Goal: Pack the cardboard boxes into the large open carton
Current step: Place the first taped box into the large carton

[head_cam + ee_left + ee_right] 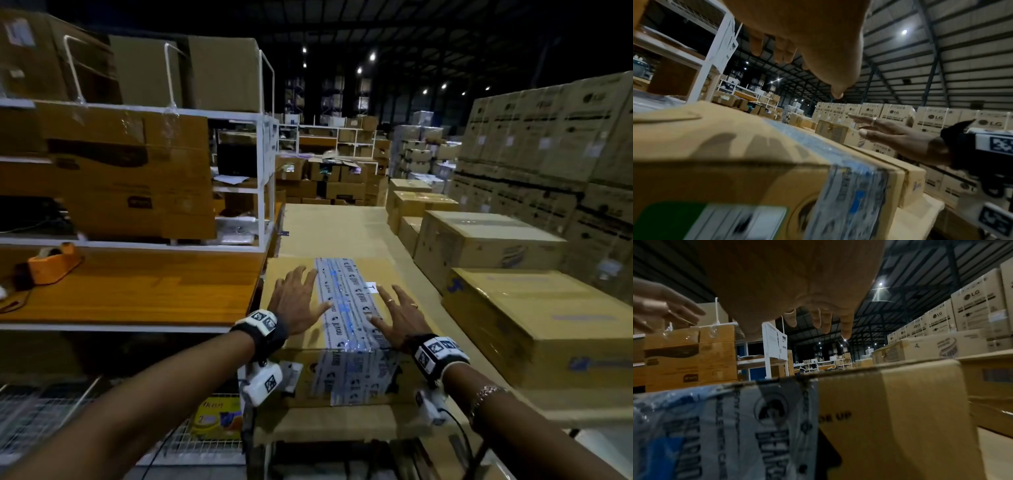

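The taped cardboard box [342, 308] sits right under my wrists, closed. My left hand [298, 305] hovers spread just left of the tape strip [346, 301], not yet touching. My right hand [397, 318] hovers spread just right of it. I judge I should slide my grip outward to the side edges before lifting.

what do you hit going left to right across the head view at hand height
tape dispenser → wooden bench → left hand → printed tape strip → right hand → big carton on the right
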Demonstrator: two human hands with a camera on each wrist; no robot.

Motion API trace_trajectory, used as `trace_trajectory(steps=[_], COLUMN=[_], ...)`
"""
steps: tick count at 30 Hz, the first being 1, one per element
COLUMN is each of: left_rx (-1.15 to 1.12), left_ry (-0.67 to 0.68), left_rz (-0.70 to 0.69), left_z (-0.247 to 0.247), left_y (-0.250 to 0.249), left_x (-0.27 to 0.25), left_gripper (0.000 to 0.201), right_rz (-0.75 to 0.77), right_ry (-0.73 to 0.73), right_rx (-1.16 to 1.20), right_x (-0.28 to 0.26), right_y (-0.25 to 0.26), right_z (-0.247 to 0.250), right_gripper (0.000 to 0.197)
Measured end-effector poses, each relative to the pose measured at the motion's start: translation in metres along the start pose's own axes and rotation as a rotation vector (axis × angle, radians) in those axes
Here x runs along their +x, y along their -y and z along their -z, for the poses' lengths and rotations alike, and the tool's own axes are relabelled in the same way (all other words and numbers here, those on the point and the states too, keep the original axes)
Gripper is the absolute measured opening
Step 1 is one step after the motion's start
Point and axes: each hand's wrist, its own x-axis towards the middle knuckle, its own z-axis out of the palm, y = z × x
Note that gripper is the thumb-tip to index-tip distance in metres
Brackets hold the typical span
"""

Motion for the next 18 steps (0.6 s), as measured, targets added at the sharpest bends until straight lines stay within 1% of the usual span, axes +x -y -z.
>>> trace_trajectory(steps=[1,3,5,7,8,11,14,18], left_rx=[-0.003,-0.004,0.001,-0.017,-0.019,-0.001,0.024,-0.041], left_ry=[0.047,0.096,0.155,0.155,0.131,0.114,0.116,0.197], left_rz=[0.02,0.077,0.116,0.109,0.094,0.08,0.111,0.199], left_z=[-0.006,-0.028,-0.053,-0.067,-0.07,-0.065,-0.064,-0.061], left_y=[0.001,0.009,0.019,0.024,0.026,0.027,0.029,0.034], left_x=[-0.005,-0.015,-0.028,-0.035,-0.038,-0.045,-0.049,-0.049], left_gripper=[0.085,0.084,0.079,0.066,0.062,0.058,0.061,0.078], right_rz=[-0.009,-0.05,-0.065,-0.07,-0.073,-0.112,-0.13,-0.138], right_ry=[0.023,0.068,0.136,0.158,0.15,0.113,0.1,0.134], right_rx=[0.004,-0.017,-0.012,-0.008,-0.012,-0.042,-0.041,-0.093], right_x=[-0.003,-0.007,-0.012,-0.014,-0.013,-0.009,-0.007,0.002], right_y=[-0.003,-0.012,-0.02,-0.026,-0.029,-0.035,-0.038,-0.045], right_z=[-0.003,-0.01,-0.019,-0.026,-0.027,-0.032,-0.037,-0.031], right_gripper=[0.085,0.085,0.086,0.082,0.081,0.085,0.089,0.107])
